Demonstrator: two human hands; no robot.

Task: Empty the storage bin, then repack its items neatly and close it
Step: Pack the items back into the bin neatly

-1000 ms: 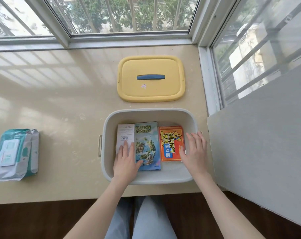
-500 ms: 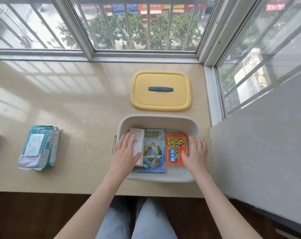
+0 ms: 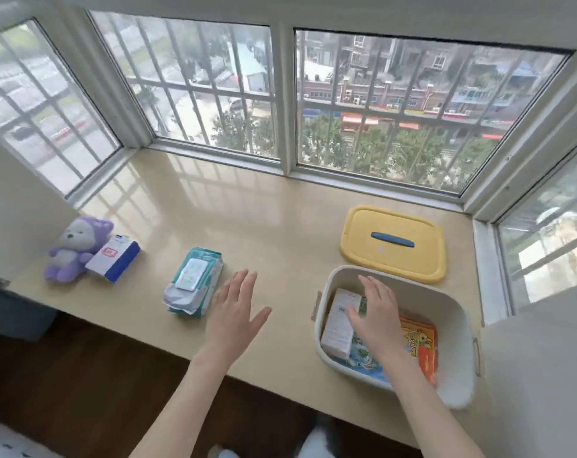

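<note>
L hand [image 3: 236, 312] flat, fingers spread, nothing in it, over the sill [image 3: 264, 233] btwn wipes pack [image 3: 194, 285] and bin [image 3: 445, 312]. Can't tell if it touches the sill.
R hand [image 3: 374, 315] inside the bin, fingers straight and together, palm down over the contents, no grasp on anything. Contact w/ the items: I can't tell.
Bin sits at near right edge of sill, open. In it, lying flat: white box [image 3: 338, 322] on the left, blue picture book [image 3: 363, 358] under/beside it, orange book [image 3: 419, 342] on the right.
Yellow lid [image 3: 379, 259] w/ blue handle [image 3: 392, 240] lies flat just beyond the bin, far side, almost touching the rim.
Wipes pack is left of the L hand, flap up. Far left: purple plush [image 3: 70, 249], w/ a blue-white carton [image 3: 113, 257] touching its right side. Both well apart from the bin.
</note>
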